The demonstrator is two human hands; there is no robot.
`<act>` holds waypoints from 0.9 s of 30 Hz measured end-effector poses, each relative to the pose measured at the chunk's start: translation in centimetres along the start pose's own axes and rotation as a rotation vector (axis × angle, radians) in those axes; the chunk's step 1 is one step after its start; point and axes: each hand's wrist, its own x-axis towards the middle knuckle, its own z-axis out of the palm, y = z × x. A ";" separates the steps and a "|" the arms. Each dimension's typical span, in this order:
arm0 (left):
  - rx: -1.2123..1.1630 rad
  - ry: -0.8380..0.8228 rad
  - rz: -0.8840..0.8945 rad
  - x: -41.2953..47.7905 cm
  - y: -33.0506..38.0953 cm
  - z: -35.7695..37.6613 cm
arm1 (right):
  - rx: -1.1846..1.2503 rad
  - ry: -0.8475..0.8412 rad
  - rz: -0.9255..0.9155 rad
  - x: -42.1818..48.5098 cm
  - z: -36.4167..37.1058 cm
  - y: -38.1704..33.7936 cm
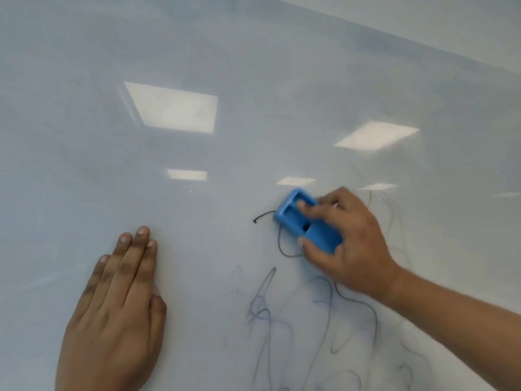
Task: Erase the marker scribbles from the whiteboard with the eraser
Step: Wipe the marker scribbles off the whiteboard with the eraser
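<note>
A glossy whiteboard (197, 52) fills the view. My right hand (349, 241) grips a blue plastic eraser (293, 218) and presses it flat on the board, over a dark marker line. A short black stroke (260, 217) sticks out to the eraser's left, and a dark loop (282, 249) curves just below it. Fainter blue and grey scribbles (282, 320) spread across the lower middle and lower right. My left hand (118, 306) lies flat on the board at the lower left, fingers together, holding nothing.
Ceiling lights reflect as bright rectangles (174, 108) on the board. The board's top edge (394, 38) runs diagonally across the upper right, with a pale wall (451, 18) beyond it. Faint smeared traces (394, 221) lie to the right of the eraser hand.
</note>
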 end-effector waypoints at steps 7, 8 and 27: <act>-0.034 0.020 0.012 -0.1 -1.1 1.1 | -0.102 -0.074 -0.257 -0.9 -1.7 2.7; -0.036 0.015 0.008 -0.2 -1.2 1.2 | -0.130 0.057 -0.092 1.2 -2.7 4.5; 0.035 -0.061 -0.020 -0.2 0.0 -0.6 | -0.121 0.005 -0.166 2.2 1.4 -4.4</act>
